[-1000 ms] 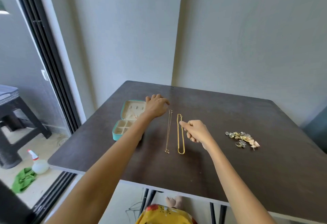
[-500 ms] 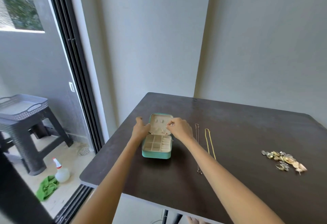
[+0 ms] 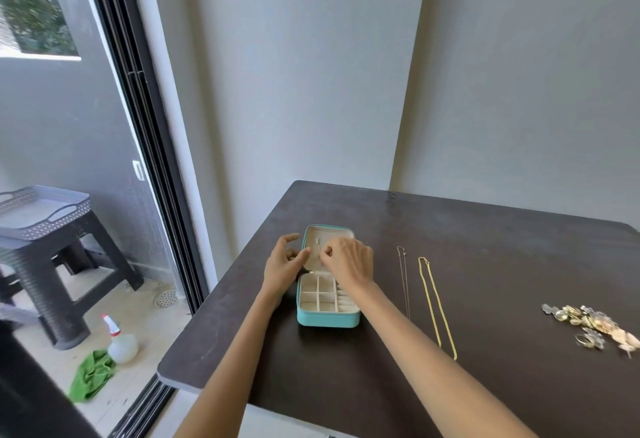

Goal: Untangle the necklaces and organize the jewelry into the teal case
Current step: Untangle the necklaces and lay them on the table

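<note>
The teal case is lying open near the left edge of the dark table, its lid laid back away from the person and its cream compartments showing empty at the near end. Both hands are working over the lid: the left hand is resting against the case's left side with fingers loosely curled and thumb reaching toward the lid lining, while the right hand is hovering over the lid with fingertips drawn together as if pinching something small, though what they are holding is too small to tell. To the right of the case, the thin necklace and the gold chain are lying straightened side by side, apart from each other; farther right of the case, the pile of small jewelry is waiting. Untangling looks finished, and the lid's hooks are probably being readied. Next, a necklace likely needs lifting by its clasp end and hanging inside the lid without re-twisting.
</note>
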`<state>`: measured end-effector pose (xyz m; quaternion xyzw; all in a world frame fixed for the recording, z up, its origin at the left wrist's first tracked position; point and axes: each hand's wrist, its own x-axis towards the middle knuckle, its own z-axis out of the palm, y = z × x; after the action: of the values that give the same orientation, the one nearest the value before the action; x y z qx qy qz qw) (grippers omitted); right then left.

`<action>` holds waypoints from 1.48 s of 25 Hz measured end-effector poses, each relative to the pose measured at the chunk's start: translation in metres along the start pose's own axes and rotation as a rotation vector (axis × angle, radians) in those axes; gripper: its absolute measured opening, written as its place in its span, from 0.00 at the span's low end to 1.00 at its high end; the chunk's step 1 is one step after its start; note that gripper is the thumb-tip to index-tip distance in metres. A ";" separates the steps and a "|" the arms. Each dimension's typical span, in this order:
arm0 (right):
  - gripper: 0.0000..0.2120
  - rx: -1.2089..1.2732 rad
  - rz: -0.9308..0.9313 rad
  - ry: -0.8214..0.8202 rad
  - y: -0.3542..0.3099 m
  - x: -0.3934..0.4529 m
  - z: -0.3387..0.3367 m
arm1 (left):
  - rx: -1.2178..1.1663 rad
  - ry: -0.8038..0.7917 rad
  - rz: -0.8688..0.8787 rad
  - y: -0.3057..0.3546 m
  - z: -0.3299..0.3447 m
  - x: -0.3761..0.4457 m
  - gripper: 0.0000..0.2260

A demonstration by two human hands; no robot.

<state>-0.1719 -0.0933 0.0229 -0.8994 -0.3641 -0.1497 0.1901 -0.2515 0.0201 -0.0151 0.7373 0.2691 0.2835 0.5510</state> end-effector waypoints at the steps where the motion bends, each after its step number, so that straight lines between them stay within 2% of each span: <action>1: 0.12 -0.001 0.000 -0.006 -0.001 0.003 -0.001 | -0.012 -0.010 0.007 0.000 0.000 -0.001 0.15; 6: 0.10 0.116 0.101 0.015 0.001 0.012 -0.003 | 0.018 -0.030 0.036 0.001 0.001 -0.004 0.17; 8: 0.10 0.207 0.157 0.044 0.001 0.020 -0.006 | 0.020 -0.046 0.056 0.000 0.001 -0.004 0.16; 12: 0.11 0.373 0.201 0.001 -0.005 0.033 -0.007 | 0.024 -0.073 0.100 -0.002 0.001 -0.001 0.12; 14: 0.11 0.575 0.228 -0.031 -0.009 0.036 -0.008 | 0.033 -0.072 0.108 -0.001 0.002 -0.001 0.12; 17: 0.09 1.021 0.292 -0.059 -0.010 0.035 -0.017 | 0.033 -0.079 0.102 0.000 0.002 0.000 0.12; 21: 0.07 1.356 0.348 -0.081 0.005 0.025 -0.041 | 0.080 -0.072 0.075 0.001 0.002 0.000 0.16; 25: 0.09 1.444 0.362 -0.139 0.023 0.015 -0.068 | 0.156 -0.046 0.076 0.007 0.004 0.000 0.19; 28: 0.10 1.469 0.359 -0.146 0.038 0.007 -0.086 | 0.369 0.041 0.123 0.023 0.013 -0.002 0.22; 30: 0.10 1.484 0.362 -0.128 0.049 0.001 -0.095 | 0.457 0.070 0.207 0.047 0.023 -0.007 0.19; 32: 0.09 1.484 0.367 -0.105 0.060 -0.005 -0.104 | 0.416 0.030 0.336 0.075 0.034 -0.013 0.13; 34: 0.09 1.476 0.363 -0.095 0.068 -0.010 -0.111 | 0.309 -0.082 0.411 0.101 0.045 -0.020 0.08; 37: 0.09 1.438 0.351 -0.091 0.081 -0.021 -0.128 | 0.155 -0.369 0.383 0.132 0.061 -0.035 0.13</action>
<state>-0.1449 -0.2169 0.1084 -0.6032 -0.2307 0.1958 0.7379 -0.2216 -0.0774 0.0935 0.8540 0.0406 0.2218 0.4689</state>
